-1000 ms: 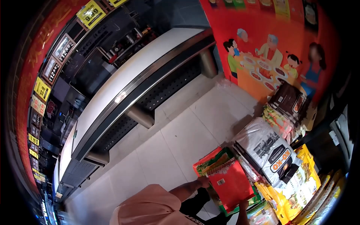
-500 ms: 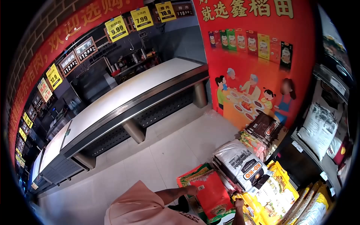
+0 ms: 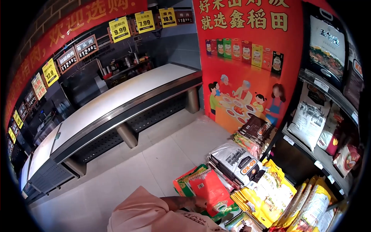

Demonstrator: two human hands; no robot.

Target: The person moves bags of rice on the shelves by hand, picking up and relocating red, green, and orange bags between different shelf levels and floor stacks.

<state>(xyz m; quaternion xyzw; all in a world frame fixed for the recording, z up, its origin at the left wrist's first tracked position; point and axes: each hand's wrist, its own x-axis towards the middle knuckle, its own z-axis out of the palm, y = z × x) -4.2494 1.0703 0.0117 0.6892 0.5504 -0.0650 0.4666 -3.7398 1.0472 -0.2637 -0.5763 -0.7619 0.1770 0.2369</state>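
A flat red bag [image 3: 213, 186] with a barcode lies on top of green and orange bags [image 3: 188, 181] at the lower middle. My left hand [image 3: 199, 202] rests at the red bag's near left side; its fingers are too dark and blurred to read. At the bottom edge, my right hand [image 3: 245, 228] is only partly in view, over a pale printed bag [image 3: 241, 221], its grip hidden. Yellow bags [image 3: 266, 193] are stacked right of the red bag. Just beyond lies a white-and-dark KO-KO bag [image 3: 235, 160].
A long white-topped counter [image 3: 127, 91] runs along the left and back. Shelves [image 3: 305, 145] with bags stand at the right. More yellow bags [image 3: 309, 205] stand upright below them. Dark brown bags [image 3: 257, 127] are piled against the red poster wall [image 3: 247, 50].
The view has turned right and slightly down, showing more of the shelves. Both hands have drawn back toward my body relative to the bags; the right hand has left the yellow bag's edge.
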